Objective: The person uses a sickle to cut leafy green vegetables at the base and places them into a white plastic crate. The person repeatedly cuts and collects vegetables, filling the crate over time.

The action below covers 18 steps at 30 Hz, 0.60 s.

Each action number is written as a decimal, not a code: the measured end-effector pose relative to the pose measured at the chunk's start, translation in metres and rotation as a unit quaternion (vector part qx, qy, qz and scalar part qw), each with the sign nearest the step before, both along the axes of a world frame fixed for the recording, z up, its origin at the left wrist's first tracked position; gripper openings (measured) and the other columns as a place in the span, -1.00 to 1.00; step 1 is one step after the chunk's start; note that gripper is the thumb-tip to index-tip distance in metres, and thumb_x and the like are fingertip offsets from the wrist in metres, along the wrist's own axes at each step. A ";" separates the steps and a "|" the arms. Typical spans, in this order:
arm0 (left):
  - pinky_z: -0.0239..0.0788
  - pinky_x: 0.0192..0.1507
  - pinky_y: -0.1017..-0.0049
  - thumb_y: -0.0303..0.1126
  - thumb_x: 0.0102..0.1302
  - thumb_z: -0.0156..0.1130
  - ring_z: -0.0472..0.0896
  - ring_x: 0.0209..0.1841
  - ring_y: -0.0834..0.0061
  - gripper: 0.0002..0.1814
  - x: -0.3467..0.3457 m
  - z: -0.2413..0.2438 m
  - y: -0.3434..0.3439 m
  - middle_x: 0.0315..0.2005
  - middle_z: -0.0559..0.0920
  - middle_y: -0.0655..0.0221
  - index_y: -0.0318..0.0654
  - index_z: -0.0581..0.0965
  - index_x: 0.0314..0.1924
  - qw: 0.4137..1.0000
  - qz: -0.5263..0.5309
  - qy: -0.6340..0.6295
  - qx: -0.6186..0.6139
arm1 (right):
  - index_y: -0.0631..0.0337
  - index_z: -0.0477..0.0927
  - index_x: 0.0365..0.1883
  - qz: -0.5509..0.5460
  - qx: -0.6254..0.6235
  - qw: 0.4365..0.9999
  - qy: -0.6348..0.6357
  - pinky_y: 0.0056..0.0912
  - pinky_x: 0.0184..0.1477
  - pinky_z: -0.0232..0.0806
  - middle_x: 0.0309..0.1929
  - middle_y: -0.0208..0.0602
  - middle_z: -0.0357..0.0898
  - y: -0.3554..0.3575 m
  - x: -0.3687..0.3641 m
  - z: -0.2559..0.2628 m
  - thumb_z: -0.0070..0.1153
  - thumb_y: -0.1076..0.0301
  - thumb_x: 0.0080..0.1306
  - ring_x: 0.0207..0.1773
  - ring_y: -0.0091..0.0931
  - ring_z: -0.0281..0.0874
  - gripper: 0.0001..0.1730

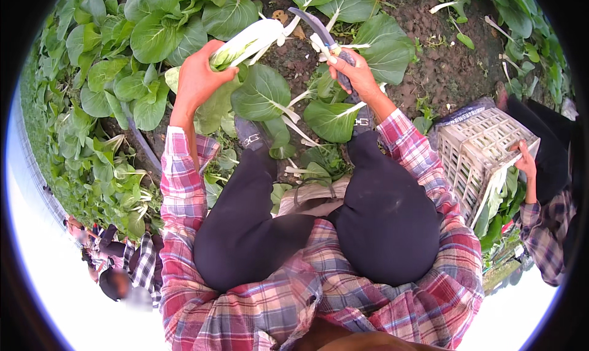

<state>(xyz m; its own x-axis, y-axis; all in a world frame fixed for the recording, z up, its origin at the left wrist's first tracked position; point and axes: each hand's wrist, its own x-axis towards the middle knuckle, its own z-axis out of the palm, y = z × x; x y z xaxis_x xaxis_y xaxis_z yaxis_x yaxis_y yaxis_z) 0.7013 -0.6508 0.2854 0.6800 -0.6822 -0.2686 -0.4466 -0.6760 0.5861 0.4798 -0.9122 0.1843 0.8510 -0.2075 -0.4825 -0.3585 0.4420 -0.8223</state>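
Note:
My left hand (199,77) grips a head of pak choi (252,40), thumb along its thick white stalks. The head tilts with its cut base towards the right, and pale leaves hang below the hand. In my right hand (361,77) is a curved harvesting knife (314,25), its dark blade pointing up and left towards the base, with a gap between them. A short white stalk piece (319,45) shows by the knife's handle, at my right thumb. Loose pak choi leaves (261,93) lie on the soil beneath both hands, around my feet.
Growing leafy plants (106,70) crowd the left side, with a dark pipe (141,141) among them. At the right, a person's hand (525,160) holds a pale plastic crate (483,144) with greens at its opening. Several people (122,263) are at the lower left.

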 end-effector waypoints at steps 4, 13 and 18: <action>0.32 0.09 0.55 -0.39 0.06 0.50 0.52 -0.06 0.64 -0.50 -0.019 0.067 -0.013 -0.13 0.60 0.50 -0.29 0.56 0.02 0.965 0.050 0.202 -0.162 | 0.18 0.56 0.09 -0.050 -0.065 0.982 -0.169 -0.71 -0.54 0.24 -0.28 -0.52 0.63 -0.009 0.033 0.079 0.49 0.10 0.20 -0.50 -0.81 0.39 -0.41; 0.40 0.19 0.40 -0.35 0.05 0.61 0.61 0.05 0.49 -0.16 -0.084 0.064 -0.084 -0.06 0.67 0.36 -0.32 0.39 0.31 0.851 -0.026 0.439 -0.288 | 0.26 0.44 0.12 -0.115 0.150 0.951 -0.246 -0.65 -0.64 0.20 -0.31 -0.39 0.58 0.022 0.048 0.132 0.42 0.39 0.25 -0.65 -0.70 0.36 -0.46; 0.46 -0.04 0.48 -0.29 0.06 0.51 0.58 -0.15 0.59 -0.42 -0.024 0.049 -0.066 -0.19 0.65 0.38 -0.35 0.56 0.08 0.928 -0.011 0.351 -0.123 | 0.22 0.51 -0.04 -0.076 0.064 0.977 -0.186 -0.67 -0.65 0.17 -0.40 -0.45 0.57 0.003 0.067 0.108 0.31 0.21 0.39 -0.66 -0.74 0.34 -0.66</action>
